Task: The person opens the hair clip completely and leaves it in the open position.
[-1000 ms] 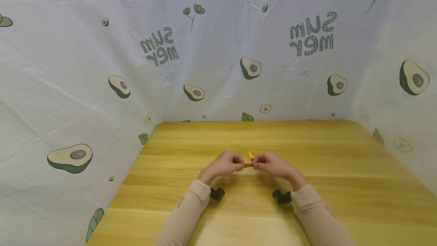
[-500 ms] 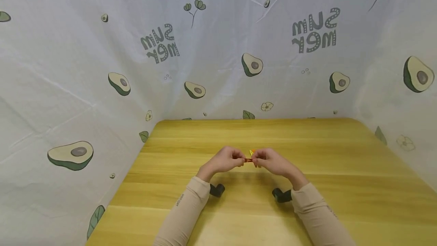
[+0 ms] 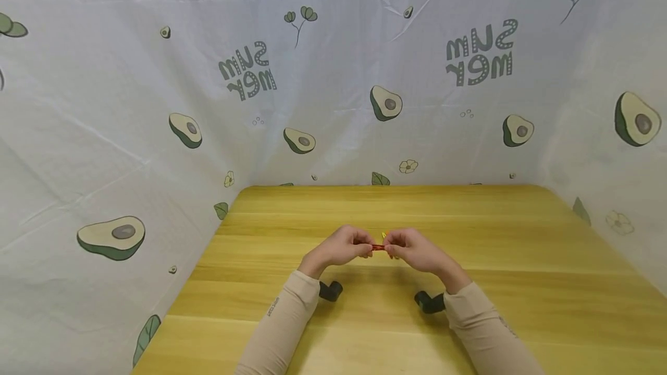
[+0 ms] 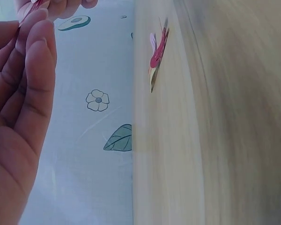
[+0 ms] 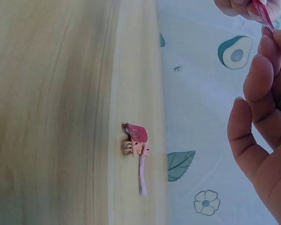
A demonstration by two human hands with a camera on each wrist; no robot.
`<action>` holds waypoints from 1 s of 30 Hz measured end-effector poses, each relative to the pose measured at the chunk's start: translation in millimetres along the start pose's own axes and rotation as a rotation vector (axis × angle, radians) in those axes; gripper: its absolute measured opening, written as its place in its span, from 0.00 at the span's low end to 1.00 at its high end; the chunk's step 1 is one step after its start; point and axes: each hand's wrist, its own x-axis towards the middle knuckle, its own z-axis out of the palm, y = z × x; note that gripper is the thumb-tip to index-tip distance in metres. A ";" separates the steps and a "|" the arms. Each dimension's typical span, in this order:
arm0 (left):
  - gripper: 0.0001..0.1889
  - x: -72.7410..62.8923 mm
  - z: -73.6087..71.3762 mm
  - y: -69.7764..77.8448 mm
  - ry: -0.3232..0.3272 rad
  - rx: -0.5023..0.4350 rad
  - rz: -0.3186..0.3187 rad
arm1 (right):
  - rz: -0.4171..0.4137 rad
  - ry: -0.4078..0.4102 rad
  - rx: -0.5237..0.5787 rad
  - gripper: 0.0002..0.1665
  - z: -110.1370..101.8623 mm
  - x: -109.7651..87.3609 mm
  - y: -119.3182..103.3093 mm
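My left hand point(image 3: 341, 246) and right hand point(image 3: 414, 249) meet over the middle of the table. Between their fingertips runs a short bundle of thin red strands point(image 3: 378, 247), and each hand pinches one end of it. Up close in the right wrist view, the strands point(image 5: 264, 15) lie side by side. Behind the hands, on the wood, is a small group of things: a red claw clip point(image 5: 139, 133), an orange claw clip point(image 5: 136, 148) and a lilac strand point(image 5: 143, 173). From the head only a yellow tip point(image 3: 384, 235) shows past the right fingers.
The wooden table point(image 3: 365, 328) reaches back to a hanging white cloth point(image 3: 333, 74) printed with avocados. Black wrist-camera mounts point(image 3: 330, 291) stick out under both beige sleeves point(image 3: 281, 323).
The red strands looked looser and more spread a second ago; now they lie straighter and closer together. Both hands keep nearly the same place, with a small shift of the fingers.
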 end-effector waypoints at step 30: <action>0.05 1.8 0.3 -8.3 0.140 0.043 -0.047 | -0.009 0.042 0.011 0.10 3.5 5.0 9.6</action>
